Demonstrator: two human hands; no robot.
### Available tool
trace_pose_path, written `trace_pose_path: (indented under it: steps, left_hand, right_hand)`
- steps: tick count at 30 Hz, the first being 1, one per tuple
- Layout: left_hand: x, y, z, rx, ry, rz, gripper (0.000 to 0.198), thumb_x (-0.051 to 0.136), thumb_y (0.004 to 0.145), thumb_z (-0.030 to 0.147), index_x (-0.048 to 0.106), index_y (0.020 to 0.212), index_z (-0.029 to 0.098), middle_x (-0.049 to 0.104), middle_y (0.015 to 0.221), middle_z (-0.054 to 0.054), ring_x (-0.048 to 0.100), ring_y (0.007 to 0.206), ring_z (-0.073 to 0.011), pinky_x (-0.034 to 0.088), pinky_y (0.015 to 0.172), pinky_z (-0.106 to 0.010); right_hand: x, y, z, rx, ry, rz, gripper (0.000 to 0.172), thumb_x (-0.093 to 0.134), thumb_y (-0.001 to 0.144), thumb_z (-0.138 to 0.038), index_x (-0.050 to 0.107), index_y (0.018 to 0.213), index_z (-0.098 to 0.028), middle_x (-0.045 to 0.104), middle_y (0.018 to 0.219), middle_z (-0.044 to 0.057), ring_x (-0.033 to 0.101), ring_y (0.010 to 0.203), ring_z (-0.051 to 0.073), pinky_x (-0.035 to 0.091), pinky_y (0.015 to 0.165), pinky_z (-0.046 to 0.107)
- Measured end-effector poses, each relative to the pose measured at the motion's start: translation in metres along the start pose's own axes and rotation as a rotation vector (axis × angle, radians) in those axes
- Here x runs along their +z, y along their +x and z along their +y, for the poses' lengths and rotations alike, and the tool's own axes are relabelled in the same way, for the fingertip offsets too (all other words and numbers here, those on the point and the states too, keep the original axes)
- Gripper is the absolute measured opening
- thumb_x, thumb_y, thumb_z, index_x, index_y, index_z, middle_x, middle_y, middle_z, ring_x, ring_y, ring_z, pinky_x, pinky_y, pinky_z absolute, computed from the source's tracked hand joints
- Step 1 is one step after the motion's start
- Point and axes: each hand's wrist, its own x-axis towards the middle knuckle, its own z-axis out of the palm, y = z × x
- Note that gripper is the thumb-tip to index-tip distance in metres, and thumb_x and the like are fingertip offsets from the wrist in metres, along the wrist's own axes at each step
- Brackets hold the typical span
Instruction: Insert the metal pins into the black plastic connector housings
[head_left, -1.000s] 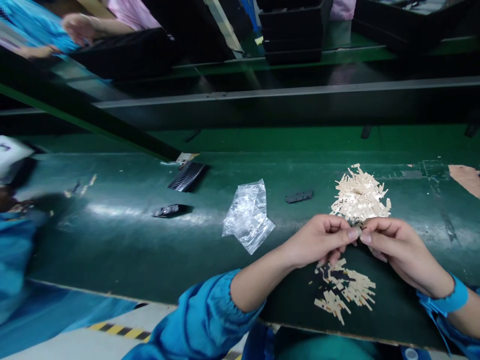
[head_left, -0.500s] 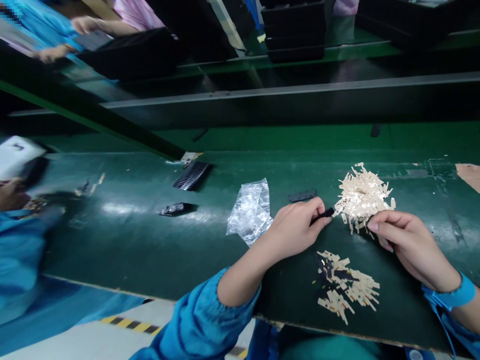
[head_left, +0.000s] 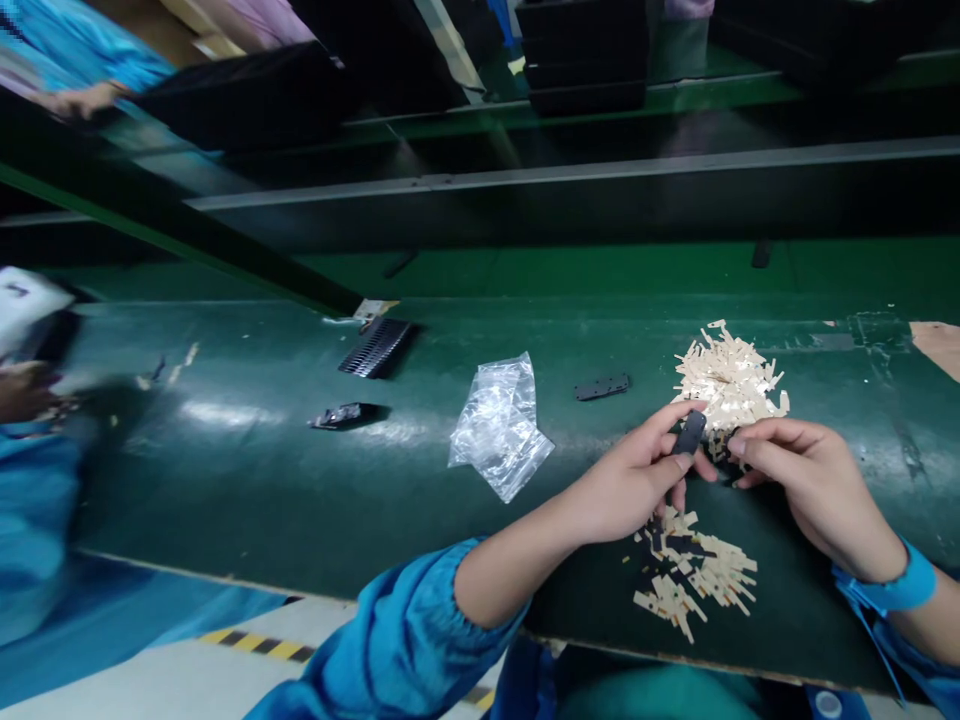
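Observation:
Between the thumb and fingers of my left hand point(head_left: 637, 475) is a small flat black plastic piece point(head_left: 690, 433), tilted upward. My right hand point(head_left: 810, 480) is close beside it, thumb and forefinger pinched together; whatever dark bit sits at the tips is too small to name. Just behind both hands lies a large heap of cream-coloured strips point(head_left: 727, 375). Below my left hand spreads a smaller pile of cream strips point(head_left: 716, 575), mixed with some black pieces. A similar black plate with small holes point(head_left: 602, 387) lies flat on the green bench, left of the large heap.
Clear plastic bags point(head_left: 499, 425) lie left of my hands. Farther left are a black ribbed part point(head_left: 375, 347) and a small black bundle point(head_left: 343, 416). A slanted green post point(head_left: 247, 255) meets the bench. Co-workers are at the left edge and across the bench.
My left hand has moved right and nearer my right hand, turning the black piece so its flat face shows. My right hand has shifted slightly left. Across the bench, a co-worker's hand has withdrawn.

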Motion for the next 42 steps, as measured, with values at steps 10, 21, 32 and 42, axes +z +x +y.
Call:
trace_pose_path:
  steps: [10,21,32,42]
  left_hand:
    - [0.003,-0.002,0.0,-0.04,-0.069,0.049,0.053,0.051,0.093,0.013,0.044,0.145,0.023,0.075,0.102,-0.008,0.075,0.08,-0.0176,0.054,0.073,-0.03]
    - [0.002,-0.005,0.002,0.012,-0.095,-0.016,0.06,0.056,0.101,0.022,0.031,0.155,0.03,0.063,0.085,0.002,0.077,0.073,-0.0177,0.06,0.068,-0.027]
    - [0.01,-0.003,-0.003,-0.007,-0.136,-0.052,0.049,0.053,0.101,0.015,0.037,0.146,0.027,0.071,0.101,-0.006,0.077,0.071,-0.0148,0.06,0.068,-0.023]
    - [0.015,-0.004,-0.008,0.063,-0.058,-0.056,0.056,0.047,0.099,0.008,0.035,0.149,0.029,0.068,0.105,-0.005,0.078,0.08,-0.016,0.061,0.078,-0.029]
  right_hand:
    - [0.002,0.002,-0.001,0.017,0.015,0.025,0.017,0.086,0.071,-0.037,0.082,0.071,-0.021,0.078,0.077,0.006,0.067,0.066,0.018,0.057,0.06,0.028]
    - [0.011,0.0,-0.005,-0.02,0.019,-0.029,0.017,0.084,0.073,-0.036,0.081,0.07,-0.02,0.078,0.071,0.006,0.069,0.064,0.018,0.056,0.06,0.028]
    - [0.008,0.001,0.004,-0.003,0.005,0.045,0.013,0.085,0.072,-0.034,0.082,0.073,-0.021,0.078,0.075,0.005,0.065,0.061,0.016,0.053,0.059,0.029]
    - [0.012,-0.002,0.0,-0.031,0.024,0.036,0.014,0.084,0.074,-0.033,0.08,0.07,-0.02,0.076,0.066,0.004,0.062,0.054,0.015,0.052,0.055,0.029]
